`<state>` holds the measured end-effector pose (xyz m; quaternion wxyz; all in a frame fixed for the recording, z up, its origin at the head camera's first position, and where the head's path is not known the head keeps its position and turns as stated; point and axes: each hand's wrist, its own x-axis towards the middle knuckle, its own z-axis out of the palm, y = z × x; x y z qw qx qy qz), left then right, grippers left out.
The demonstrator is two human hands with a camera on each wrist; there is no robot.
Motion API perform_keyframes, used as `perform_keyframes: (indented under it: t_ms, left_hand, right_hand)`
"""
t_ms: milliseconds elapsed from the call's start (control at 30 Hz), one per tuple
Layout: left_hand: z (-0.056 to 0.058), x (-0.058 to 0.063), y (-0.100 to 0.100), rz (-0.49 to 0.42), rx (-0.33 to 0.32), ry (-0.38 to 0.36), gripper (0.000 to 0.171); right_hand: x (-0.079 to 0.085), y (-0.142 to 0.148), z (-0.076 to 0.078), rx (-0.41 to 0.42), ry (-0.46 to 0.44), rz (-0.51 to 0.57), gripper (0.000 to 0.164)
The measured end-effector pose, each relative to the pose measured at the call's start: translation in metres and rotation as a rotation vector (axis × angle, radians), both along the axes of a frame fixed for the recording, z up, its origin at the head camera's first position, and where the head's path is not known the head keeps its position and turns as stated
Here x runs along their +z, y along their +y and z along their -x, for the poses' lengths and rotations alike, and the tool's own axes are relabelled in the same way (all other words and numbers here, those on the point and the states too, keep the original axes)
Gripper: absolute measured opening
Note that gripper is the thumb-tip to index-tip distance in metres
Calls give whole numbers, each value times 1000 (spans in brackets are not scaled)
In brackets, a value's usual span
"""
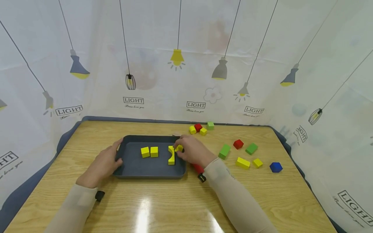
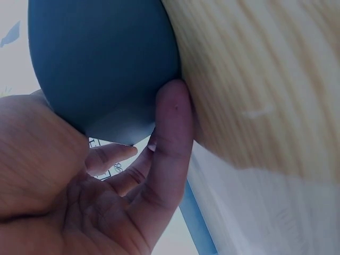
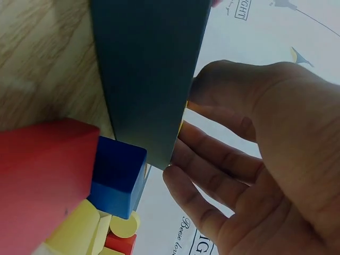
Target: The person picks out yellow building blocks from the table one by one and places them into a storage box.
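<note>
while your left hand (image 1: 102, 164) is clamped on the left wall of the dark grey tray (image 1: 150, 177), thumb over the rim and fingers along the outside, your right hand (image 1: 193, 149) reaches in over the right end. the left grip is judged to be a brace against sliding, as the tray rests flat on the wooden table (image 1: 169, 200) with no other restraint visible. your right thumb and fingers are closed about a small yellow block (image 1: 179, 148); they cover much of it, so its exact shape cannot be certified. that block is inside the tray, just beside the yellow arch block (image 1: 171, 161). the arch runs from far to near, hollow side toward your right hand, which appears to give your fingertips room. two yellow cubes (image 1: 154, 151) lie side by side left of the arch, apart from it. outside, a red block (image 1: 198, 168) lies near the right wall, partly hidden by your wrist; the right wrist view shows a blue block (image 3: 118, 178) just beside it. farther right, two green blocks (image 1: 251, 148) lie spread out, seemingly within your right arm's reach.
</note>
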<state>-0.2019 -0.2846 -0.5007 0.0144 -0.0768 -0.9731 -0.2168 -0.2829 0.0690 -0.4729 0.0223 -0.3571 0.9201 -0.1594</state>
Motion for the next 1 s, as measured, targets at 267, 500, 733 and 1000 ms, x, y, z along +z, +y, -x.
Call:
perform_keyframes:
  t_ms: [267,500,733,1000]
  left_hand:
    - [1,-1,-1,7,1,7,85]
    - [1,-1,-1,3,2,8,85]
    - [1,-1,0,8,-5,18,85]
    - [0,-1,0,9,-7,29,84]
  right_hand:
    - [-5,0,-1,35,53,-23,28]
    - [-7,0,-1,50,76,-31,29]
    - [-8,2,-3,45,63,-19,30]
    - [-8,4,-4,29,62,-11,31]
